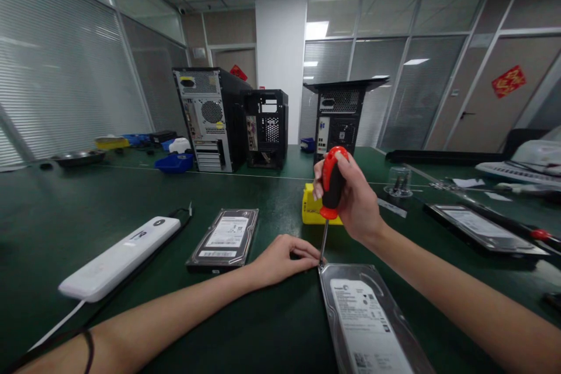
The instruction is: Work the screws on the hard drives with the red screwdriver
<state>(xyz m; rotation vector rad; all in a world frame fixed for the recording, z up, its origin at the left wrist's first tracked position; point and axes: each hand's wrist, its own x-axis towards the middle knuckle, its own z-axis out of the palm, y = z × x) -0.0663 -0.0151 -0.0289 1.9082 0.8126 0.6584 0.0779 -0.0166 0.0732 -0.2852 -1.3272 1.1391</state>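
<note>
My right hand (pixel 360 205) is wrapped round the red and black handle of a screwdriver (pixel 332 190), held nearly upright. Its shaft runs down to the far left corner of a silver hard drive (pixel 367 318), which lies label up in front of me. Beside that corner, my left hand (pixel 283 258) rests low over the table with its fingertips drawn together at the screwdriver's tip. Whatever those fingertips pinch is too small and hidden to make out. A second hard drive (pixel 228 238) lies left of my left hand. Behind the screwdriver stands a yellow box-like object (pixel 310 207).
A white power strip (pixel 118 260) with cables lies at the left. Computer cases (pixel 209 120), (pixel 339 114) stand at the back. A blue bin (pixel 174 162) sits before one. At the right are a clear container (pixel 398 181) and another hard drive (pixel 486 231).
</note>
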